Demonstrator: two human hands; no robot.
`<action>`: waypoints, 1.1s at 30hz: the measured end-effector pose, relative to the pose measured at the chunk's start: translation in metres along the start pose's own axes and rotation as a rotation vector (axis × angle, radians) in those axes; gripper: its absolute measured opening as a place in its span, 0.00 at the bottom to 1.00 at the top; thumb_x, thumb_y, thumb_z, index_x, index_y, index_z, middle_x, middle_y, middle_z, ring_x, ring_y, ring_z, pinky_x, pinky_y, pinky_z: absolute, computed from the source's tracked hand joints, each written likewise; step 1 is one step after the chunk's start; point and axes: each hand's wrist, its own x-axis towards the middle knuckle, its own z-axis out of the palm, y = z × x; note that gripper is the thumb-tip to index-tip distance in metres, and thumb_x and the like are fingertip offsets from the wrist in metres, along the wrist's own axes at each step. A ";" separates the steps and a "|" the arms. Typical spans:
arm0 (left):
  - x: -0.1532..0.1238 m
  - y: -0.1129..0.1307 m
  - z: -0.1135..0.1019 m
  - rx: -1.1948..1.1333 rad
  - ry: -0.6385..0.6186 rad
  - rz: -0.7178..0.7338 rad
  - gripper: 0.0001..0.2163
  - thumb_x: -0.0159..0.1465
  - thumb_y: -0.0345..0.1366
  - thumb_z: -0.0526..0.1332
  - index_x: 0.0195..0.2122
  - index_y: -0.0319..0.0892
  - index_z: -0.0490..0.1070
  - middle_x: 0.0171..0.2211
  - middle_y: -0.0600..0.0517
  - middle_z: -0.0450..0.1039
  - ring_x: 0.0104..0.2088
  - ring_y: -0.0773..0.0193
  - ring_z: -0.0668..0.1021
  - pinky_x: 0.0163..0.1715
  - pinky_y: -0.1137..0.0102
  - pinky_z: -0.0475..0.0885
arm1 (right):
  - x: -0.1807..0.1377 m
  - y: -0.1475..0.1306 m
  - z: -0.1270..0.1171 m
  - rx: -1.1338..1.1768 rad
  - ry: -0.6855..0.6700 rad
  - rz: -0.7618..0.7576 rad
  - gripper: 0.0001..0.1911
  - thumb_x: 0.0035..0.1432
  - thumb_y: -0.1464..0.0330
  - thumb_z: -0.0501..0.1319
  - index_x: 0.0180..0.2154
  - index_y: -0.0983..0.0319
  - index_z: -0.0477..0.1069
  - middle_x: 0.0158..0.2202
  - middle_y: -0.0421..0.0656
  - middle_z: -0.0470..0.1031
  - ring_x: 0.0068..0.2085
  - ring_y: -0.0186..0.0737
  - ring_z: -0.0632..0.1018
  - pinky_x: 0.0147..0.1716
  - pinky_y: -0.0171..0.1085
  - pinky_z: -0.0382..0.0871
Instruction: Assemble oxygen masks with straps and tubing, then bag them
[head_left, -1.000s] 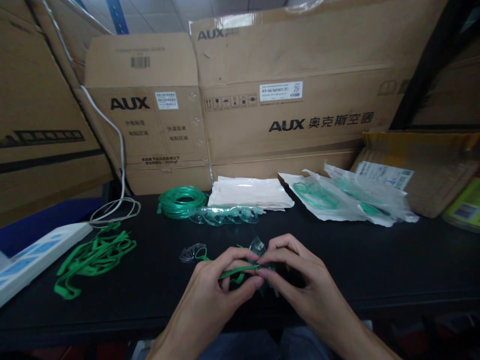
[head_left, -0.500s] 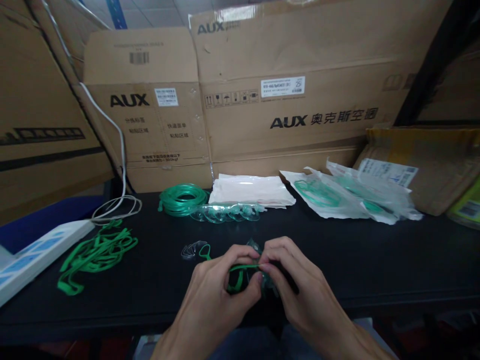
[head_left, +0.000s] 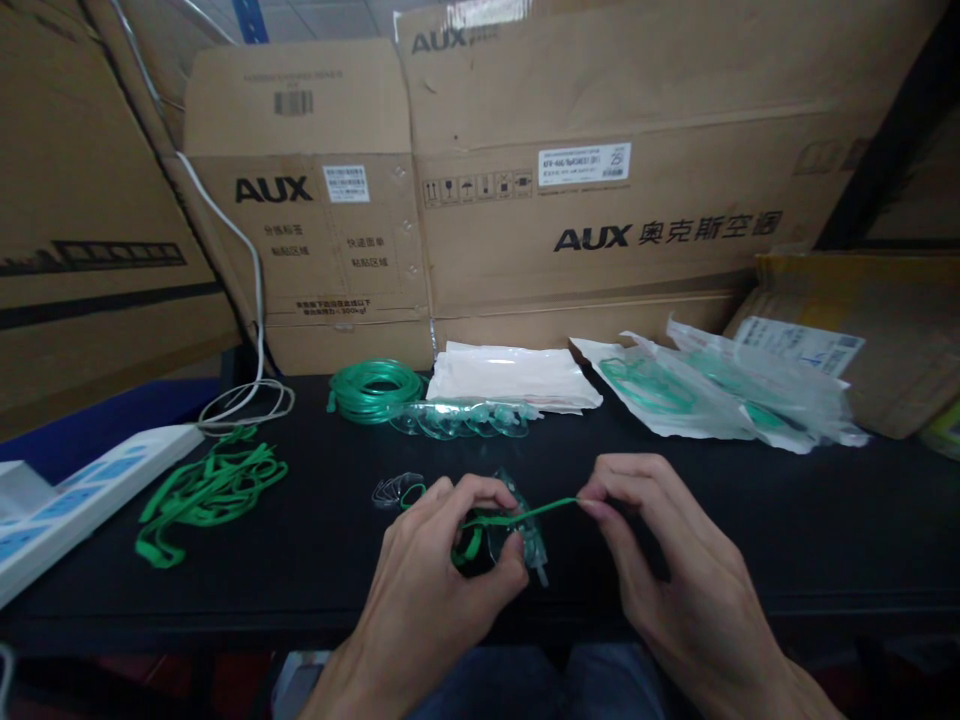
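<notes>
- At the near edge of the black table (head_left: 750, 530), in the middle, the left hand (head_left: 442, 575) is closed around a small clear mask (head_left: 529, 545) and a loop of green strap (head_left: 551, 510).
- The right hand (head_left: 667, 565) pinches the strap's free end between thumb and forefinger, just right of the mask.
- The strap runs taut between the hands. Its long axis goes left to right, rising slightly toward the right hand. The mask sits at its left end, so the left hand is nearer the mask, and the right hand touches only the strap.
- Half a second ago both hands were pressed together over the mask. Now the right hand has drawn off to the right, and a bare stretch of strap shows between them.
- To the left lies a loose pile of green straps (head_left: 206, 490), near a white power strip (head_left: 90, 490). A small clear piece (head_left: 394, 490) lies just beyond the left hand.
- Farther back are a coil of green tubing (head_left: 375, 385), a row of clear masks (head_left: 465, 420), white packets (head_left: 517, 375) and, to the right, bagged sets (head_left: 712, 395). All of these lie in front of cardboard boxes (head_left: 600, 150).
</notes>
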 end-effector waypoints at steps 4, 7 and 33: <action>-0.001 -0.001 -0.001 0.029 0.023 -0.010 0.08 0.59 0.33 0.62 0.40 0.47 0.74 0.35 0.54 0.77 0.32 0.62 0.74 0.38 0.68 0.68 | 0.004 0.004 -0.012 -0.103 0.040 0.010 0.10 0.65 0.79 0.55 0.41 0.57 0.65 0.37 0.44 0.70 0.37 0.40 0.75 0.37 0.37 0.71; -0.001 0.001 -0.002 0.021 0.022 -0.019 0.08 0.59 0.32 0.62 0.40 0.47 0.74 0.32 0.54 0.75 0.30 0.62 0.72 0.33 0.70 0.66 | 0.005 0.004 -0.016 -0.134 0.068 0.017 0.09 0.65 0.78 0.56 0.41 0.57 0.66 0.37 0.44 0.70 0.38 0.40 0.75 0.39 0.38 0.71; 0.009 -0.012 -0.010 -0.897 -0.344 -0.336 0.16 0.66 0.50 0.63 0.40 0.40 0.70 0.27 0.57 0.65 0.26 0.72 0.62 0.25 0.76 0.56 | -0.007 0.018 0.004 0.421 -0.525 -0.018 0.29 0.66 0.74 0.60 0.64 0.49 0.59 0.64 0.42 0.68 0.64 0.37 0.69 0.64 0.35 0.62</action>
